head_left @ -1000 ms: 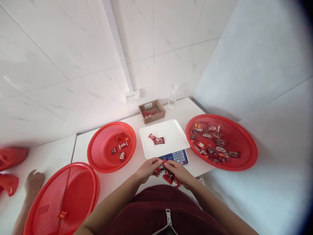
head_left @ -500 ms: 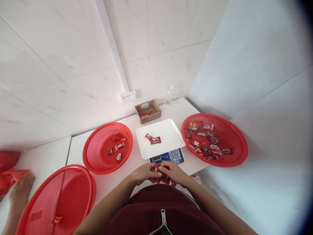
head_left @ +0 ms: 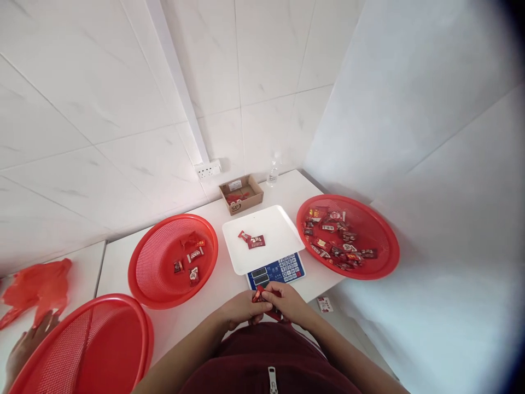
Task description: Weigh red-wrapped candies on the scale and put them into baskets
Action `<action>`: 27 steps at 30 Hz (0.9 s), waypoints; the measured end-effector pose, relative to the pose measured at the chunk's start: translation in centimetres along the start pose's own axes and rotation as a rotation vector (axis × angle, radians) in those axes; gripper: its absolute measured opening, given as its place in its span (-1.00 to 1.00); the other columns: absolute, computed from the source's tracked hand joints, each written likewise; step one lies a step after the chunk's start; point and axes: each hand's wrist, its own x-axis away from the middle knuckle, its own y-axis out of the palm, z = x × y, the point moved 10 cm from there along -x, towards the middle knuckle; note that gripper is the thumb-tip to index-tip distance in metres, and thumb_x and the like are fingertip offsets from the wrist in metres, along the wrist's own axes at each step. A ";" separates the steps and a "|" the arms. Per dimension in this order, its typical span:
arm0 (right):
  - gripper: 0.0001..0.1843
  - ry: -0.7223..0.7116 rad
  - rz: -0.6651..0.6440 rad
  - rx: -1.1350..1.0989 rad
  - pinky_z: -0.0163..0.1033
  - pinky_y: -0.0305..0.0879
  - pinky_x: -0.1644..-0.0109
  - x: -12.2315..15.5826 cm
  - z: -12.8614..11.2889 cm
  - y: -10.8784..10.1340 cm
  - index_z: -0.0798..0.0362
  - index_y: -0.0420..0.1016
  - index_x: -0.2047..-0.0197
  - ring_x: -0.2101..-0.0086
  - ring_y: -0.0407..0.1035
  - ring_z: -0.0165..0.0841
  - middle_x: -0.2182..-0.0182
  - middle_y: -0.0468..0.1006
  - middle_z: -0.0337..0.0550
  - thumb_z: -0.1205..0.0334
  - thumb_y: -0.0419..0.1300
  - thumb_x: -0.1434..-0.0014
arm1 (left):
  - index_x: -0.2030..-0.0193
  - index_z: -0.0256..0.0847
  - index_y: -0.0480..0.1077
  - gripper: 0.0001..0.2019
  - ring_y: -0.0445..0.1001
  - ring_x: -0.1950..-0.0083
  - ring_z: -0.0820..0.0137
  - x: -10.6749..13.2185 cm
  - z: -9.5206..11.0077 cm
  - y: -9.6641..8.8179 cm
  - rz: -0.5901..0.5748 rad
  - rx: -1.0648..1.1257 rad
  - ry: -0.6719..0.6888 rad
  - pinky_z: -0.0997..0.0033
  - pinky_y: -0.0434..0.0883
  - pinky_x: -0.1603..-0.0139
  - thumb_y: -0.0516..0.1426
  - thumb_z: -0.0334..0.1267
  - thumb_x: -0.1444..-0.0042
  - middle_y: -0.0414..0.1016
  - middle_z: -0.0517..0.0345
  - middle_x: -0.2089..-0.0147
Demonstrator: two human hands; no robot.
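My left hand (head_left: 243, 308) and my right hand (head_left: 290, 304) meet close to my body at the table's front edge. Both are closed, their fingers gripping small red shiny wrapped candies (head_left: 274, 313); my palms hide part of them. Just beyond my hands is a digital scale with a blue keypad (head_left: 292, 268) and a white weighing tray (head_left: 275, 226). On that tray lie a dark red wrapped candy (head_left: 256, 242) and a smaller red one touching it. To the right, a red mesh basket (head_left: 388, 235) holds many wrapped candies.
Another red basket (head_left: 141, 262) at left contains several candies. A third basket (head_left: 145, 342) stands nearer me. Beside it, another person's hand (head_left: 30, 345) touches a red plastic bag (head_left: 41, 284). At the back are a cardboard box (head_left: 248, 205) and a clear bottle (head_left: 272, 174).
The view has shifted slightly. My hands remain together around the red candies, fingers slightly rearranged. At far left, the red bag now lies spread out, with the other person's hand lower beside it.
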 end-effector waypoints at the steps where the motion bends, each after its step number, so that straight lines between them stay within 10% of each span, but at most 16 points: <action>1: -0.73 0.001 0.006 -0.001 -0.39 0.07 0.58 0.0 0.1 0.1 0.03 0.29 0.51 0.62 0.16 -0.50 0.64 0.29 -0.32 0.03 0.06 -0.09 | 0.53 -0.18 0.19 -0.56 -0.01 0.63 0.57 0.0 -0.1 -0.2 0.019 0.014 0.011 0.46 -0.06 0.55 0.21 0.16 0.17 0.05 0.42 0.70; 19: -0.77 -0.053 0.077 0.097 -0.31 0.16 0.34 -0.3 -0.4 5.2 0.05 0.32 0.54 0.44 0.26 -0.41 0.53 0.38 -0.25 0.12 0.07 -0.06 | 0.50 -0.21 0.38 -0.60 0.12 0.63 0.52 3.1 -4.9 -3.7 0.021 -0.220 -0.127 0.47 0.05 0.57 0.19 0.14 0.15 0.19 0.31 0.65; 27: -0.76 -0.026 0.176 0.100 -0.31 0.20 0.29 0.2 0.3 5.6 0.05 0.41 0.51 0.40 0.31 -0.38 0.50 0.45 -0.22 0.11 0.07 -0.09 | 0.38 -0.23 0.46 -0.57 0.26 0.42 0.43 2.9 -4.9 -3.5 0.102 -0.118 0.032 0.46 0.20 0.34 0.17 0.16 0.12 0.39 0.23 0.47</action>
